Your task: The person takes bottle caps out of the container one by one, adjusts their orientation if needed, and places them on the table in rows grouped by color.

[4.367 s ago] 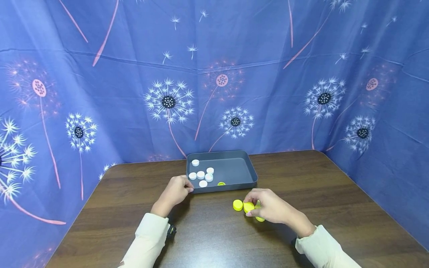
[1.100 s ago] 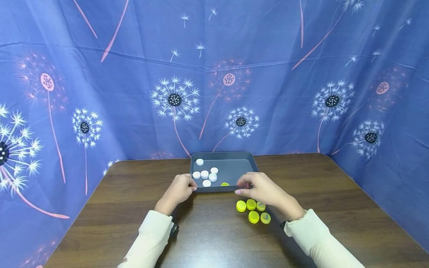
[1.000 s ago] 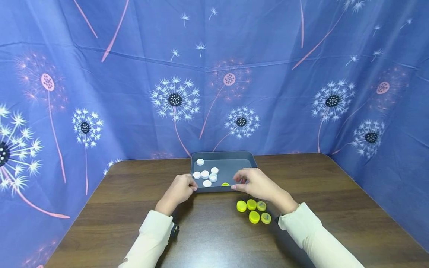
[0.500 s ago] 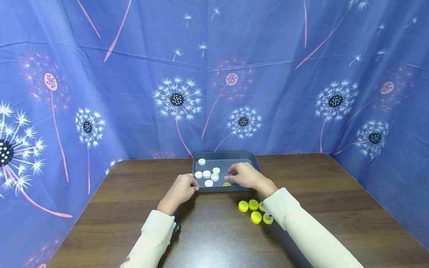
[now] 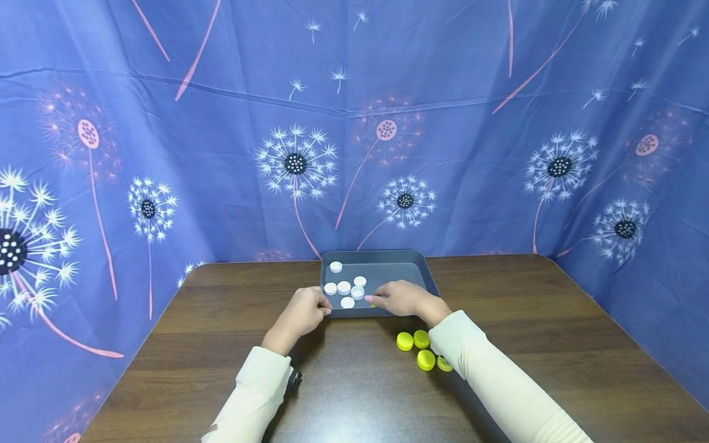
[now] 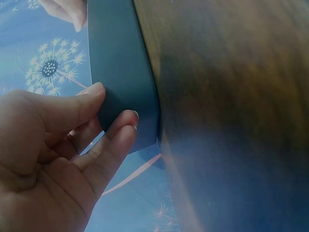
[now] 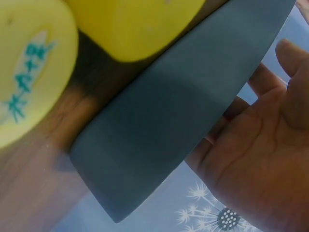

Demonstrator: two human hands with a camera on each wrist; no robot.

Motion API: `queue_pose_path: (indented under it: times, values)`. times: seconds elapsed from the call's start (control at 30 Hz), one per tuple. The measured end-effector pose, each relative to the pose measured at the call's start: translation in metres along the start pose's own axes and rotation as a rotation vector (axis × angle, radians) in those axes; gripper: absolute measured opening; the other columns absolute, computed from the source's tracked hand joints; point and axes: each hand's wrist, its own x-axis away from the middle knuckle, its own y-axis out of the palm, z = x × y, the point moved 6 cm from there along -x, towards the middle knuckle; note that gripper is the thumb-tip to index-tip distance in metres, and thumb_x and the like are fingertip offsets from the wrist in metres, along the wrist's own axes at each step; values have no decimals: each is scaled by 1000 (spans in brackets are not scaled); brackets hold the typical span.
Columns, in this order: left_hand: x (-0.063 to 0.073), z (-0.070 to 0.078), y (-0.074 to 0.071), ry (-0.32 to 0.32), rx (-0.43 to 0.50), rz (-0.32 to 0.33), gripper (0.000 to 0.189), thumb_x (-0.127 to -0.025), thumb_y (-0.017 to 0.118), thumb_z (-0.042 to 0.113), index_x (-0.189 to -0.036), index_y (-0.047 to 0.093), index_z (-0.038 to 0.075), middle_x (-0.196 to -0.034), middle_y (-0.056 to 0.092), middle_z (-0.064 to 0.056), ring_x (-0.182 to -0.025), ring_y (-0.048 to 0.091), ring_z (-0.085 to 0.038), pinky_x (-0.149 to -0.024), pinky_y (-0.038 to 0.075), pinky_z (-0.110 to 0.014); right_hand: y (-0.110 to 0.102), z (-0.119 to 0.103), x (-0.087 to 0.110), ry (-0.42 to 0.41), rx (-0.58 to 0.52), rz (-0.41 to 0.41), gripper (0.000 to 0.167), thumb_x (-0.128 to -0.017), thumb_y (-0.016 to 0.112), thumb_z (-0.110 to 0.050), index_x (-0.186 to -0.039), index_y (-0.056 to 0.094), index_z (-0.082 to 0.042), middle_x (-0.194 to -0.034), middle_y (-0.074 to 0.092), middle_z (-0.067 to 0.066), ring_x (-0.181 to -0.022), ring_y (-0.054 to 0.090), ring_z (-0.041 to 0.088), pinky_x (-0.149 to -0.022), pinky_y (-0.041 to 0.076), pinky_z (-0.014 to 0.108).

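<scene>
My left hand (image 5: pixel 301 312) pinches the near left corner of a dark grey tray (image 5: pixel 382 312); the left wrist view shows thumb and fingers on its wall (image 6: pixel 123 63). Several white bottle caps (image 5: pixel 344 287) lie in the tray's left part. My right hand (image 5: pixel 407 298) reaches over the near rim into the tray, its thumb tip beside a white cap (image 5: pixel 357 294). A sliver of a yellow bottle cap (image 5: pixel 373 306) shows under that thumb. In the right wrist view the right hand's fingertips (image 7: pixel 263 79) disappear behind the tray wall, so I cannot tell whether they grip anything.
Several yellow caps (image 5: pixel 426 360) lie on the brown wooden table (image 5: pixel 354 394) in front of the tray, partly covered by the right sleeve (image 5: pixel 487 363). One near cap (image 7: pixel 29 72) bears green writing. A blue dandelion-print curtain (image 5: pixel 343 154) hangs behind the table.
My right hand has gone from the yellow caps on the table up over the tray rim, then left and down to the yellow cap inside. The left hand stays at the tray corner.
</scene>
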Motion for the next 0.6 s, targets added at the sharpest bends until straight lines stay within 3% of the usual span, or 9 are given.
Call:
queue_pose_path:
  times: [0.13,0.4,0.6]
  values:
    - [0,1,-1,11,-3,1,12,-83,76,0,-74,75,7,-74,60,5,-74,59,-11,-68,52,-28,2,-2,2,-10,10,-10,52,-103,45,-51,-131,66,-12,-129,66,4,-128,55,28,-107,41,48]
    - [-1,0,-1,-22,0,-10,12,-84,75,1,-74,75,8,-75,60,5,-75,59,-11,-70,52,-29,3,-2,3,9,-35,16,42,-102,51,-46,-126,67,-15,-127,67,4,-122,58,26,-102,45,46]
    - [0,0,0,-24,-10,-15,12,-84,75,1,-75,76,8,-75,60,5,-75,59,-11,-70,52,-29,2,-4,4,43,-73,71,28,-100,58,-40,-112,69,-17,-97,69,-3,-88,60,17,-80,50,39]
